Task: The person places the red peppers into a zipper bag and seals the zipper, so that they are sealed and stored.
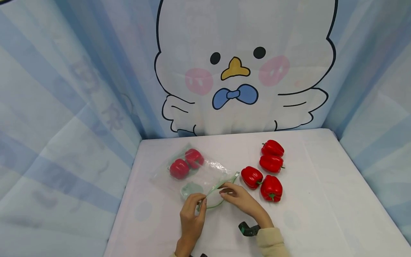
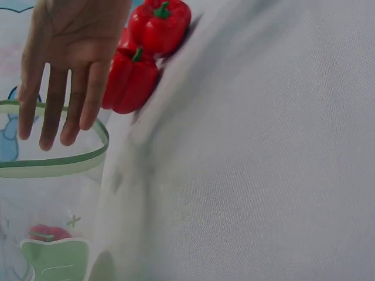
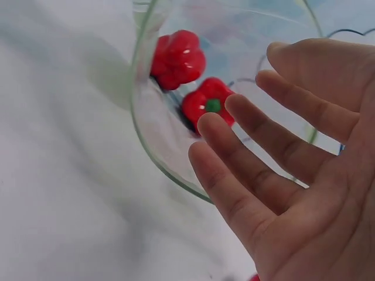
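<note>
A clear plastic bag with a green-edged mouth lies on the table, with two red bell peppers inside its far left part. My left hand pinches the near edge of the mouth between thumb and fingers. On the other side, my right hand hangs at the opening, its fingers loosely extended and holding nothing. The right wrist view shows those relaxed fingers in front of the open mouth. In the left wrist view, straight fingers reach over the green rim; the pinching fingertips cannot be made out there.
Several loose red bell peppers lie to the right of the bag, close to my right hand. The white table is bordered by light blue printed curtains. A black device sits by my right wrist.
</note>
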Demonstrator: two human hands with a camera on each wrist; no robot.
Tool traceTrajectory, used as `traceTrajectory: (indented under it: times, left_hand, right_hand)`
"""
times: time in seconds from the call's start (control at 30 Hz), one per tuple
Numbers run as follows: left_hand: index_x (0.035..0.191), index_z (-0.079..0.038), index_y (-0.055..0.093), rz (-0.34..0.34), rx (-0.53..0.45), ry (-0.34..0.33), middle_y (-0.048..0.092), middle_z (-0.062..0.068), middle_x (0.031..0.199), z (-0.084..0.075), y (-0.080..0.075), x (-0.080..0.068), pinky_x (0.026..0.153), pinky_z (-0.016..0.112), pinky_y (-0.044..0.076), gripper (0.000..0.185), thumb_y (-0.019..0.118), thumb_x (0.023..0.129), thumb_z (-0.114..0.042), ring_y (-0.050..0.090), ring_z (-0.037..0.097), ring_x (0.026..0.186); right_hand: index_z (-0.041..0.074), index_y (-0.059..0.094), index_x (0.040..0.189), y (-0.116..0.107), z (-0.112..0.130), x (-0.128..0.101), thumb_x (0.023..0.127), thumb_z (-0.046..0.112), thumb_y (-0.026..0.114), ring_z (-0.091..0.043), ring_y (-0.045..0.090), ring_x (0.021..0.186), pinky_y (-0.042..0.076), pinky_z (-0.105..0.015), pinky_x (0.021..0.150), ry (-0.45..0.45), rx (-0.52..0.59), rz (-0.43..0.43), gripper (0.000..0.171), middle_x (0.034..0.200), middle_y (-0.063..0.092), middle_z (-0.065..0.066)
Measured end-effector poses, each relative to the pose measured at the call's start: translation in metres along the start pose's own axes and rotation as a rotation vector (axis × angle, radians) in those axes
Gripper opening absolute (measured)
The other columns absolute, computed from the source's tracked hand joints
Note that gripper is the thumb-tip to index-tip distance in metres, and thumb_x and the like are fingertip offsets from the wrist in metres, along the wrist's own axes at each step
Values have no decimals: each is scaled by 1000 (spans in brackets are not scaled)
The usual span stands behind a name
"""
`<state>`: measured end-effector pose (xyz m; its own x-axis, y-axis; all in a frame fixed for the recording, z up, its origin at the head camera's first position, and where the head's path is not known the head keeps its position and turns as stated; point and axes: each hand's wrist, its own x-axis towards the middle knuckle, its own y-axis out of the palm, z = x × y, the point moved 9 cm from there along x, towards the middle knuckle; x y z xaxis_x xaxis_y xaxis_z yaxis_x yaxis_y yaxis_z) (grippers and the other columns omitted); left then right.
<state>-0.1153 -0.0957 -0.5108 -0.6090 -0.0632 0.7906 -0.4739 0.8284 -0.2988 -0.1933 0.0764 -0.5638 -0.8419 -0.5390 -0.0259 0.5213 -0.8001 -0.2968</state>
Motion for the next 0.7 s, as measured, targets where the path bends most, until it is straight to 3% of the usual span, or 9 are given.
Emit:
traceTrajectory:
  times: [0.2, 0.4, 0.5, 0.7]
  left_hand:
    - [102, -4, 72, 3, 2, -6, 72, 7, 95, 1, 0, 1, 73, 17, 53, 29, 76, 81, 14, 66, 16, 81]
    - [103, -5, 72, 8, 11, -19, 72, 6, 95, 3, 0, -1, 73, 16, 53, 28, 75, 82, 14, 66, 14, 81]
    - [103, -4, 72, 5, 8, -21, 72, 6, 95, 4, 0, -2, 73, 16, 53, 27, 75, 82, 13, 66, 14, 81]
    - [103, -4, 72, 8, 5, -18, 72, 5, 95, 4, 1, -2, 74, 16, 53, 26, 75, 83, 12, 66, 15, 81]
  right_hand:
    - [5, 58, 143, -23, 1, -15, 106, 19, 60, -43, 63, 129, 58, -28, 102, -10, 60, -67, 40, 144, 61, -23]
    - [11, 56, 145, -50, -3, -29, 104, 21, 63, -42, 60, 132, 58, -27, 102, 64, 88, -148, 43, 148, 58, -20]
    - [11, 56, 146, -66, -1, -38, 103, 22, 65, -39, 61, 131, 56, -20, 100, 67, 85, -200, 45, 147, 58, -20]
    - [8, 55, 147, -101, -6, -59, 106, 22, 62, -11, 64, 124, 53, -14, 98, 87, 72, -306, 44, 147, 57, -23]
